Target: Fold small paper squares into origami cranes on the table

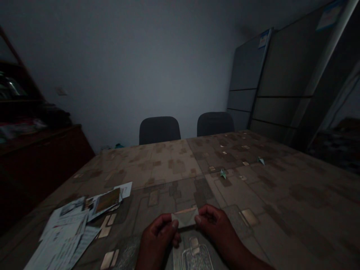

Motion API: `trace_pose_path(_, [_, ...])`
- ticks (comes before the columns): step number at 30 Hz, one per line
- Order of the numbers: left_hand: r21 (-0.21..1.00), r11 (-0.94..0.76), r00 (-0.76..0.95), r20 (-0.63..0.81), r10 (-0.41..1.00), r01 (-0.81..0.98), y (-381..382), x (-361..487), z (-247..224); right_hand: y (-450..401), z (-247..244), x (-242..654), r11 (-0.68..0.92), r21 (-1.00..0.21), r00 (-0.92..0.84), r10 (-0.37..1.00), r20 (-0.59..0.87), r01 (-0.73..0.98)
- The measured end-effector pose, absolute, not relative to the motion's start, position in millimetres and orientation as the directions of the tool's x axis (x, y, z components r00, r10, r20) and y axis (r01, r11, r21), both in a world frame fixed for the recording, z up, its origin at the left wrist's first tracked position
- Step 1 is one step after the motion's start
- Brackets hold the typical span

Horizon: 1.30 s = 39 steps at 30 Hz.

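Observation:
A small folded piece of pale paper (184,219) is held up over the near edge of the patterned tablecloth, with a pinkish-orange strip showing along its top. My left hand (159,236) pinches its left end between thumb and fingers. The right end is pinched by my right hand (218,227). Farther off on the table stand a small green folded paper piece (223,173) and, to its right, a pale blue-green one (261,161).
Papers (64,232) and a picture card (108,200) lie in a loose pile at the left of the table (168,161). Two dark chairs (159,129) (215,123) stand at the far edge. A cabinet (42,157) is at the left, wardrobes (281,78) at the right.

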<state>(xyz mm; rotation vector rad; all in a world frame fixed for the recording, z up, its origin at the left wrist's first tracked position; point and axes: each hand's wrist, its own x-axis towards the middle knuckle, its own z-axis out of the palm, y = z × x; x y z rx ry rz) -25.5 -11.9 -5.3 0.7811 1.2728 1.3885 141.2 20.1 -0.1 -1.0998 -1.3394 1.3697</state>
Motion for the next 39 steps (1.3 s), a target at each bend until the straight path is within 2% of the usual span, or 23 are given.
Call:
trace_pose_path(11, [0.976,0.116,-0.240,-0.160,0.958,-0.184,-12.5,-25.7,-1.9,17.7,-3.8,142.3,0.028,-0.999,-0.186,0.982,0.032,-0.021])
trace_pose_path(20, [0.974,0.107,-0.266,-0.158,0.951,-0.198,-12.8,-23.1,-0.3,20.8,-5.6,140.5,0.058,-0.998,-0.170,0.984,0.058,-0.005])
trace_pose_path(24, [0.987,0.083,-0.265,-0.117,0.957,-0.134,-14.1,-23.3,3.1,20.1,-1.8,141.0,0.064,-0.997,-0.165,0.985,0.058,0.031])
trace_pose_path(28, [0.994,0.022,-0.256,-0.048,0.966,-0.103,-14.5,-23.5,4.1,17.7,0.8,143.8,0.130,-0.990,-0.170,0.979,0.117,0.064])
trace_pose_path(32, [0.993,0.011,-0.262,-0.043,0.964,-0.121,-13.3,-24.7,1.8,17.0,1.0,145.1,0.182,-0.981,-0.171,0.971,0.167,0.074])
trace_pose_path(39, [0.996,-0.006,-0.260,-0.018,0.965,-0.090,-12.9,-25.9,0.9,18.4,2.2,145.1,0.178,-0.982,-0.185,0.969,0.163,0.065])
